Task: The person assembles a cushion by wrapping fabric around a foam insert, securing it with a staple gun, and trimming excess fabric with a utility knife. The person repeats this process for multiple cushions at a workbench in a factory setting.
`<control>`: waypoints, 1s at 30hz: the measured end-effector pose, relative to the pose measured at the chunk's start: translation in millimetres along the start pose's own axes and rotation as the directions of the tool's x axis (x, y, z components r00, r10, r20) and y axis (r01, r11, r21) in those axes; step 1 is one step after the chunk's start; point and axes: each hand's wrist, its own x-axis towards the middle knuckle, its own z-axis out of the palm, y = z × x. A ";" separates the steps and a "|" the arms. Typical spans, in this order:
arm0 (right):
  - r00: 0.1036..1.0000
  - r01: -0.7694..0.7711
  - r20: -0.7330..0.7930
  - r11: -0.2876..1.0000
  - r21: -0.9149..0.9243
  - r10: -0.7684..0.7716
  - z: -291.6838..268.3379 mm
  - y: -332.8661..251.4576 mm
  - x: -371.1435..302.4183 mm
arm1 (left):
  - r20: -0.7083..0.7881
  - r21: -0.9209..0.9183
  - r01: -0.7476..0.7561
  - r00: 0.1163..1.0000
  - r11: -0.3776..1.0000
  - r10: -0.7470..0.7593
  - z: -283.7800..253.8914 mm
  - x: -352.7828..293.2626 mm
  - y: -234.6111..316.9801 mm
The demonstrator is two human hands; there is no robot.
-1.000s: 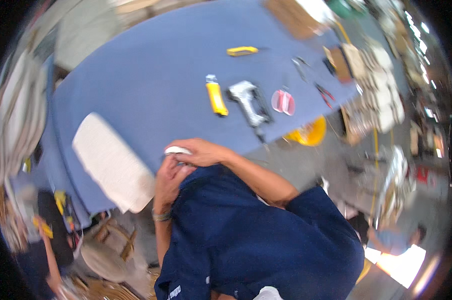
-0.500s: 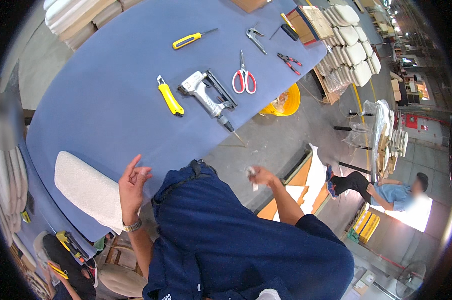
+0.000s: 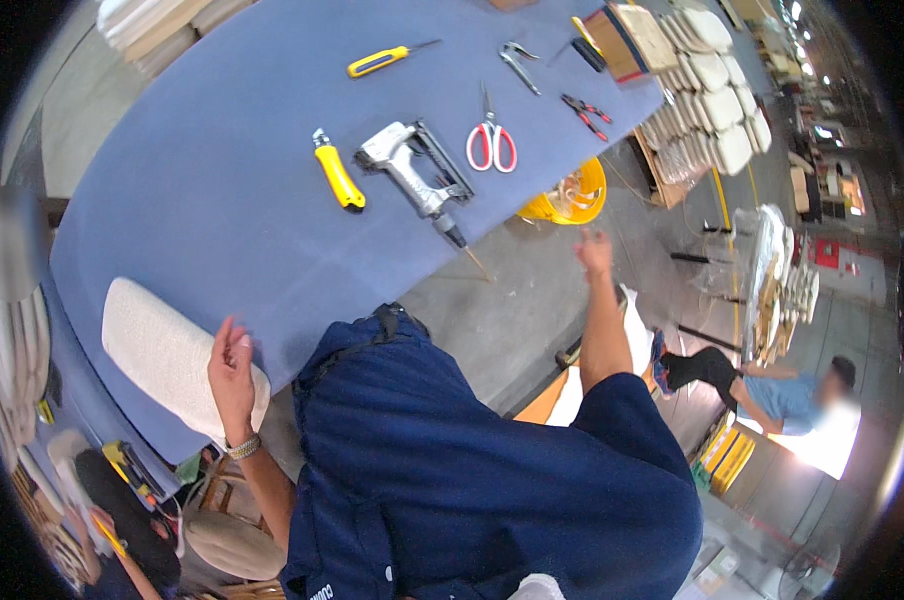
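Observation:
My left hand [image 3: 234,375] is open, fingers loosely raised, beside and partly over the cream padded panel [image 3: 162,345] at the table's near left edge. I see nothing in it. My right hand [image 3: 594,255] reaches out past the table's near right side, just short of the yellow bucket [image 3: 562,212]. Motion smears its fingers, so whether they hold anything is unclear. On the blue table [image 3: 262,240] lie a yellow utility knife [image 3: 340,178], a silver staple gun [image 3: 412,170] with its air fitting, and red-and-white scissors [image 3: 490,140].
Farther back lie a yellow screwdriver [image 3: 380,62], a grey metal hand tool [image 3: 519,68] and red-handled pliers [image 3: 585,115]. A wooden box [image 3: 632,42] stands at the table's far right corner. Stacked pale cushions [image 3: 712,100] are beyond. One person [image 3: 782,395] sits at right; another works at lower left.
My right hand has swung outward and away from me toward the yellow bucket; the small whitish piece seen in it earlier no longer shows. My left hand has shifted left over the padded panel.

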 end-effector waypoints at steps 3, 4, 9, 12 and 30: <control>0.955 0.143 0.238 0.977 0.157 -0.178 76.0 -3.3 -61.0 | -0.340 0.143 0.086 0.940 0.986 -0.033 -39.1 -22.8 -58.3; 0.936 0.236 0.271 0.972 -0.011 -0.225 80.4 -10.7 -88.2 | -0.479 0.204 0.137 0.877 0.969 -0.023 -48.7 -29.7 -67.4; 0.893 0.375 0.183 0.904 0.204 -0.411 95.7 -58.2 -164.0 | -0.772 0.324 0.405 0.636 0.855 -0.009 -84.5 -40.0 -108.5; 0.775 0.352 0.378 0.843 0.406 -0.506 145.2 -113.0 -201.5 | -0.842 0.254 0.389 0.539 0.886 0.004 -82.0 -41.0 -169.8; 0.064 0.538 0.864 0.746 0.392 -0.500 398.1 -236.6 -612.8 | -0.836 -0.087 0.164 0.525 0.983 -0.162 -77.7 -36.8 -170.9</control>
